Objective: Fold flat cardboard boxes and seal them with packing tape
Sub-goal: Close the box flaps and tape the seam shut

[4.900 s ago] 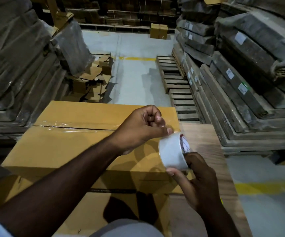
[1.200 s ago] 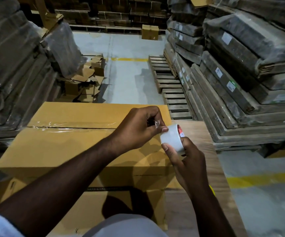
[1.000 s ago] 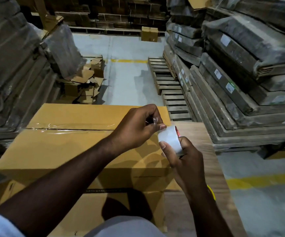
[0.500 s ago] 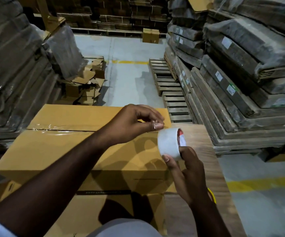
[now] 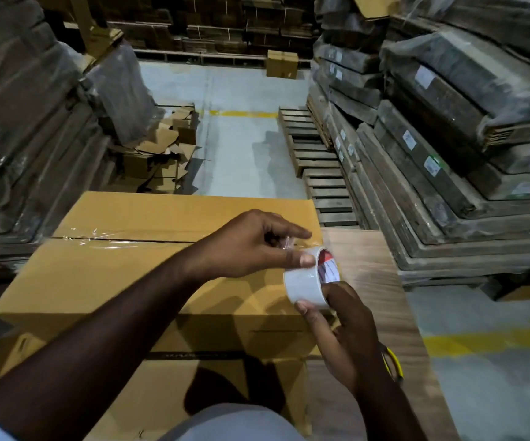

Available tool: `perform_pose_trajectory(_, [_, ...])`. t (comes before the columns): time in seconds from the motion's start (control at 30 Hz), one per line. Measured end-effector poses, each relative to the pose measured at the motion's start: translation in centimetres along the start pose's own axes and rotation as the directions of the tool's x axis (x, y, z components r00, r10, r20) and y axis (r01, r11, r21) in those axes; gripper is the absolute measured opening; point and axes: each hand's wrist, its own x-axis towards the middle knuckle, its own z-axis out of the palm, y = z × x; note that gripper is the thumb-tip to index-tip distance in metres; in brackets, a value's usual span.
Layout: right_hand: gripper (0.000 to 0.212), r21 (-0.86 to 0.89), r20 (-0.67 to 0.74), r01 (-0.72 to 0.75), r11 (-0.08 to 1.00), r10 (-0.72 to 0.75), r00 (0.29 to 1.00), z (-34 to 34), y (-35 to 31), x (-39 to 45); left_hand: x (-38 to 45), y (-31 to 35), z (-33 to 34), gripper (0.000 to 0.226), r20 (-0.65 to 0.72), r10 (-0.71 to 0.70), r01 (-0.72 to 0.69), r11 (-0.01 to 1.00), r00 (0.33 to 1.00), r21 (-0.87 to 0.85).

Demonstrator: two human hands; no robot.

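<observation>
Head view shows the right hand (image 5: 346, 329) gripping the tape roll (image 5: 309, 278) from below, fingers curled round it, while the left hand (image 5: 251, 246) pinches the clear tape end (image 5: 287, 242) just above the roll. The risk, as I judge it, is the thin film slipping free and sticking back onto the roll, or folding on itself. Beyond and left of both grips lies the cardboard box (image 5: 123, 275), its centre seam (image 5: 123, 240) already taped.
</observation>
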Motion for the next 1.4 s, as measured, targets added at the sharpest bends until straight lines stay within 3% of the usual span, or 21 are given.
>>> perform_pose_trajectory(0.1, [0.018,-0.038,-0.008,-0.001,0.999,0.001,1.0,-0.2,0.4,0.0,-0.1,-0.4,0.2,0.045,0.03,0.036,-0.04,0.99,0.999,0.139])
perform_pose_trajectory(0.27, [0.014,-0.085,-0.02,0.069,0.994,-0.071,0.997,-0.1,0.0,0.0,-0.5,0.1,0.7,0.011,-0.091,0.114,-0.085,0.956,0.989,0.28])
perform_pose_trajectory(0.37, [0.017,-0.186,-0.065,0.106,0.977,-0.12,0.991,0.4,0.0,0.0,-0.7,0.5,1.5,0.005,-0.173,0.117,-0.046,0.928,0.978,0.369])
perform_pose_trajectory(0.5, [0.024,-0.307,-0.11,0.11,0.945,-0.15,0.983,1.0,-0.1,0.1,-0.8,0.3,2.3,0.008,-0.255,0.073,0.009,0.953,0.964,0.304])
perform_pose_trajectory(0.63, [0.019,-0.335,-0.146,0.1,0.937,-0.157,0.977,1.3,-0.7,0.3,-0.7,0.3,2.3,0.009,-0.209,-0.012,0.043,0.988,0.978,0.145])
perform_pose_trajectory(0.73, [0.022,-0.312,-0.16,0.052,0.949,-0.106,0.981,1.7,-0.8,0.4,-0.9,0.2,2.0,0.009,-0.186,-0.011,0.027,0.996,0.983,0.08])
perform_pose_trajectory(0.9, [0.027,-0.226,-0.121,-0.149,0.963,0.124,0.985,1.9,-0.5,0.8,-1.1,0.0,1.9,0.006,-0.186,0.05,-0.029,0.993,0.981,0.113])
perform_pose_trajectory(1.03, [0.055,-0.193,-0.071,-0.205,0.959,0.195,0.978,1.8,-0.4,1.0,-0.6,-0.5,1.4,0.008,-0.155,-0.006,0.001,0.999,0.988,-0.033])
perform_pose_trajectory(1.13, [0.065,-0.143,-0.039,-0.254,0.957,0.251,0.967,1.8,-0.7,1.2,0.1,-0.9,1.1,0.023,-0.119,-0.027,0.016,0.996,0.992,-0.088])
perform_pose_trajectory(1.27, [0.067,-0.112,-0.046,-0.292,0.95,0.288,0.956,1.7,-1.0,1.6,1.2,-1.4,1.1,0.022,-0.138,-0.015,0.015,1.0,0.99,0.004])
perform_pose_trajectory(1.4, [0.064,-0.139,-0.104,-0.286,0.948,0.274,0.956,1.1,-1.2,2.2,2.6,-0.4,1.0,0.031,-0.099,0.033,-0.011,0.977,0.995,0.211])
